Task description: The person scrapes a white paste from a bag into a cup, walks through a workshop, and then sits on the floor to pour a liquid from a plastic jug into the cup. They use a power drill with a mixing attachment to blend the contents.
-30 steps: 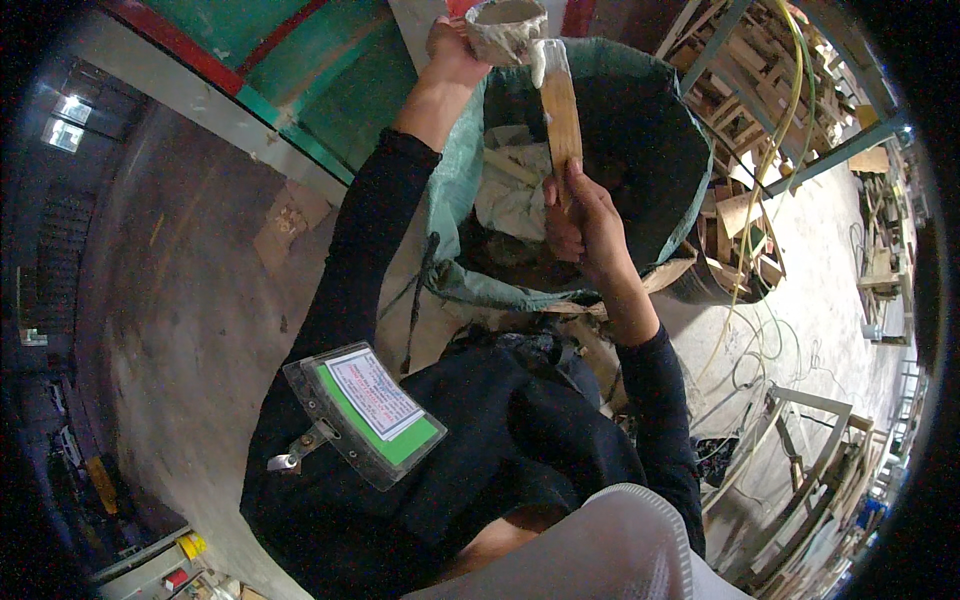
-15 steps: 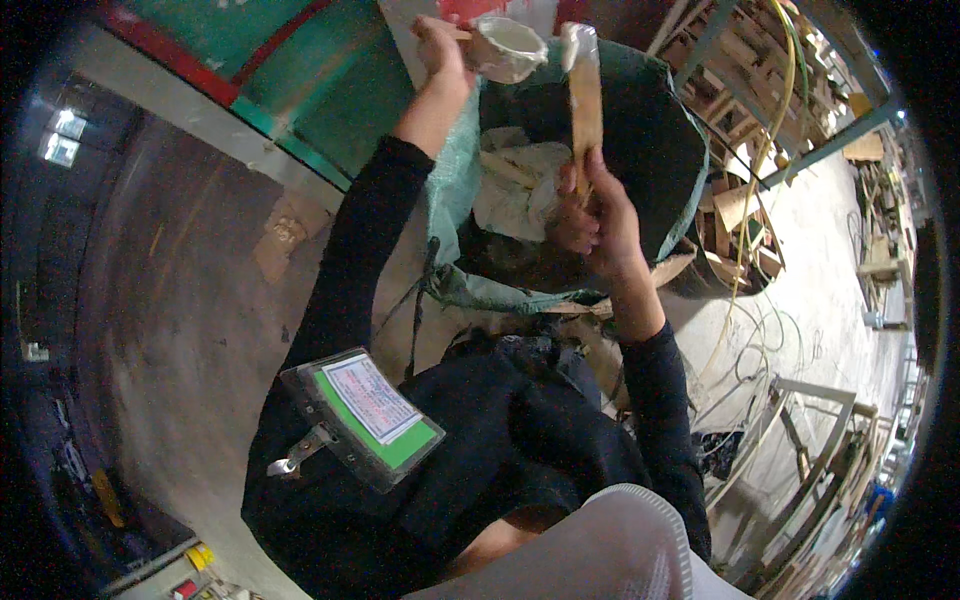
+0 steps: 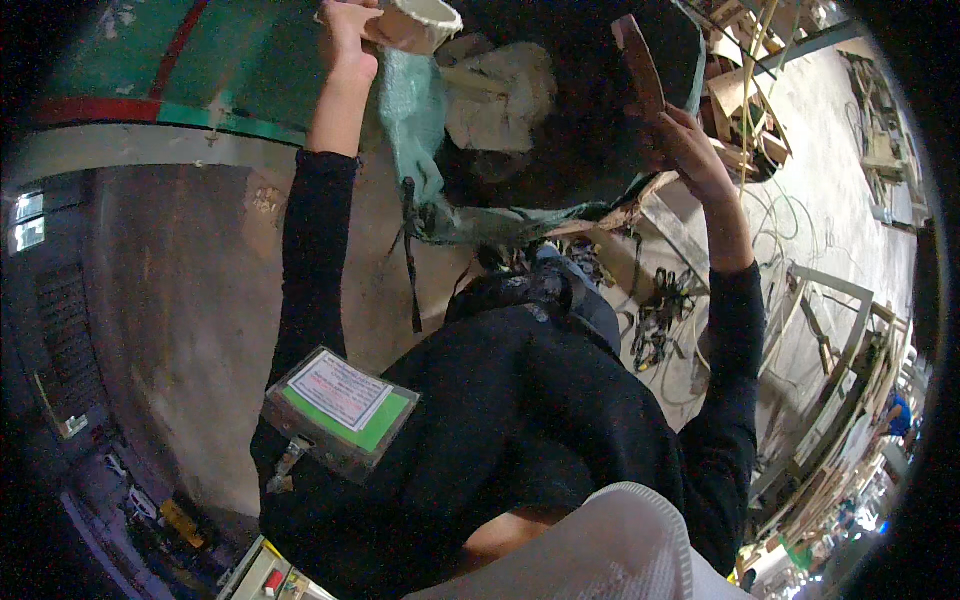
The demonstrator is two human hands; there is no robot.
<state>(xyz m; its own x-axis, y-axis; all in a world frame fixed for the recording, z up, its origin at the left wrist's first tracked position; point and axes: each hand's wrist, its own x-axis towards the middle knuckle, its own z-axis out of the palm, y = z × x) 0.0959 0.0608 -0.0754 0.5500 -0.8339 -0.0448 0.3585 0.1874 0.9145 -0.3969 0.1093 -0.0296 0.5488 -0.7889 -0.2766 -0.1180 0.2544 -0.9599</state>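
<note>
My left hand, at the top left, is closed round the handle of a small round pot. White paste coats the pot's rim, and its upper part runs to the picture's edge. To the right, my right hand grips a flat wooden stick near its lower end, tilted with its tip up and to the left. This stick is over the dark opening of a large green woven sack. Inside the sack lies a crumpled pale bag. The pot is above the sack's left rim.
A green and red panel stands at the upper left. Wood scraps are heaped right of the sack, with hoses on the floor. Dark straps lie near my legs, and a metal frame stands at the right.
The pot has moved left and up with my left hand. My right hand has swung right with the wooden stick, away from the pot. The view has shifted, with the sack now higher.
</note>
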